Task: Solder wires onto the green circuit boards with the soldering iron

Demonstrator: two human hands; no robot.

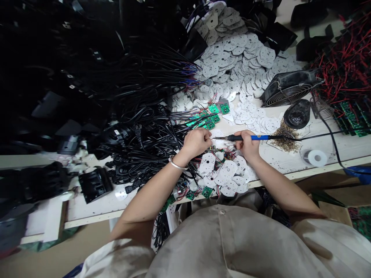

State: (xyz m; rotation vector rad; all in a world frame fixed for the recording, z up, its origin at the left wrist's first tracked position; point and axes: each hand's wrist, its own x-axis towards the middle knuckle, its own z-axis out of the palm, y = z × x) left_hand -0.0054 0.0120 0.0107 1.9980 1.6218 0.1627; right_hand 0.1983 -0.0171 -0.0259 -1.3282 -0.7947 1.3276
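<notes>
My right hand (pixel 247 146) is closed around a blue-handled soldering iron (pixel 256 137), its tip pointing across at my left hand (pixel 196 144). The left hand's fingers are curled nearly shut, but I cannot tell what they pinch. White round circuit boards (pixel 226 172) lie just below both hands, and black cables (pixel 150 154) sit beside my left wrist.

Black cables (pixel 139 131) heap along the left of the desk (pixel 319 166); white circuit discs (pixel 234 58) pile toward the far edge; a caged fan (pixel 290 88) sits near the far right corner, red wires (pixel 348 65) beyond it; green boards (pixel 352 119) lie at the right edge; a white roll (pixel 317 157) rests by the near edge.
</notes>
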